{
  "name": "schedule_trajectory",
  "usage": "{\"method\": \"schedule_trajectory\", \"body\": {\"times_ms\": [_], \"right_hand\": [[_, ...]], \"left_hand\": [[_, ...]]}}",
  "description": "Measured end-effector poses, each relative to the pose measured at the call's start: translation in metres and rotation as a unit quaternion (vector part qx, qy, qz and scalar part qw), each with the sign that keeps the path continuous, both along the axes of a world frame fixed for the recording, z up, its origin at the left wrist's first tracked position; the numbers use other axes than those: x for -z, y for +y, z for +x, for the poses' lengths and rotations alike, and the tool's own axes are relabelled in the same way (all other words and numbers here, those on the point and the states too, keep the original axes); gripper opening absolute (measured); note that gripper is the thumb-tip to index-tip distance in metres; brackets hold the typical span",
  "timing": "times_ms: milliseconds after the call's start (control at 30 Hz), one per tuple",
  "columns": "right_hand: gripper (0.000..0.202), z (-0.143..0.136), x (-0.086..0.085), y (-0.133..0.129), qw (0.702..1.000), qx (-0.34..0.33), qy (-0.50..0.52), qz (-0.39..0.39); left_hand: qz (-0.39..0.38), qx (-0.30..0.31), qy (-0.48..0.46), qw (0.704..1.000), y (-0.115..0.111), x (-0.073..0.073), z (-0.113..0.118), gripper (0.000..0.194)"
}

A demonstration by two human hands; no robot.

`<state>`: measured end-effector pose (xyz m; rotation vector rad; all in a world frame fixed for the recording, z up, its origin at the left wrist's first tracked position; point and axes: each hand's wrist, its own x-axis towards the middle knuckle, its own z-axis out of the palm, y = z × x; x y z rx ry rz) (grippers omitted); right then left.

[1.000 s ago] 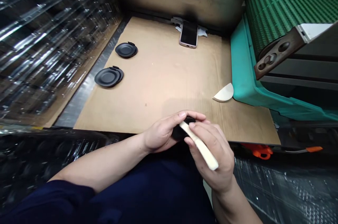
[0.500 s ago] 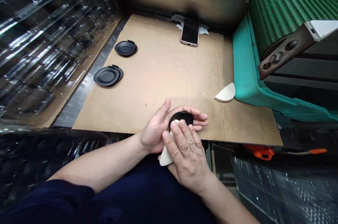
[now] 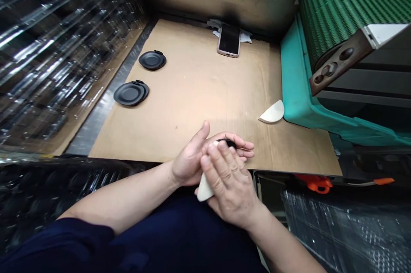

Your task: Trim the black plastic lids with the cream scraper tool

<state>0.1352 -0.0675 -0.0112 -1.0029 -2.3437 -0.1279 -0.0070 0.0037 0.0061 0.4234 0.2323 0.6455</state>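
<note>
My left hand (image 3: 190,157) is palm up at the front edge of the cardboard, with a round black case (image 3: 230,142) lying across its fingers. My right hand (image 3: 229,183) presses a white sponge (image 3: 204,190) onto this case. Its fingers hide most of the case and part of the sponge. Farther left on the cardboard lie two more black cases, a far one (image 3: 150,60) and a nearer one (image 3: 129,94), each looking like overlapping discs with a small tab. A second white half-round sponge (image 3: 272,112) lies to the right.
A cardboard sheet (image 3: 199,88) covers the bench. A phone (image 3: 229,40) lies at the back. On the right are a teal bin (image 3: 293,80) and a green ribbed belt (image 3: 349,3). Clear plastic trays (image 3: 64,50) are stacked at left. Orange-handled tools (image 3: 317,184) sit below the right edge.
My right hand has slid slightly over the black case with the sponge and now covers more of it. My left hand stays nearly in place. The view has shifted a little.
</note>
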Motion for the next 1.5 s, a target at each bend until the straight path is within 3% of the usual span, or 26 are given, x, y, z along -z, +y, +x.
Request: {"method": "schedule_trajectory", "body": {"times_ms": [100, 267, 433, 600, 833, 900, 1067, 1300, 1500], "right_hand": [[0.056, 0.0, 0.0, 0.001, 0.998, -0.055, -0.008, 0.009], [0.061, -0.001, 0.001, 0.001, 1.0, -0.002, 0.007, -0.003], [0.057, -0.003, -0.002, 0.003, 0.999, -0.052, 0.006, -0.002], [0.061, -0.004, -0.007, 0.008, 1.0, 0.007, 0.018, -0.002], [0.055, 0.004, 0.001, -0.008, 1.0, -0.025, -0.009, 0.001], [0.058, 0.015, 0.001, -0.006, 1.0, 0.003, -0.02, -0.003], [0.066, 0.032, -0.001, 0.003, 0.998, 0.05, -0.03, -0.007], [0.059, 0.022, -0.003, -0.005, 0.999, -0.007, -0.025, -0.025], [0.065, 0.022, 0.0, 0.0, 0.998, 0.057, 0.0, -0.018]], "left_hand": [[-0.002, -0.018, 0.009, 1.0, 0.0, 0.0, 0.0, 0.083], [0.006, -0.006, -0.002, 1.0, 0.001, 0.0, 0.0, 0.081], [0.013, -0.008, 0.014, 1.0, 0.001, 0.0, 0.0, 0.087], [0.003, -0.003, -0.008, 1.0, -0.001, 0.003, 0.0, 0.084], [0.02, -0.061, 0.0, 0.998, -0.002, 0.003, -0.003, 0.039], [-0.001, -0.06, -0.024, 0.998, -0.002, 0.004, -0.002, 0.041], [-0.059, 0.009, -0.027, 0.998, -0.003, 0.006, -0.001, 0.044], [-0.03, -0.031, -0.025, 0.999, 0.001, 0.004, 0.0, 0.046], [-0.062, -0.017, -0.03, 0.997, 0.0, 0.006, 0.002, 0.047]]}}
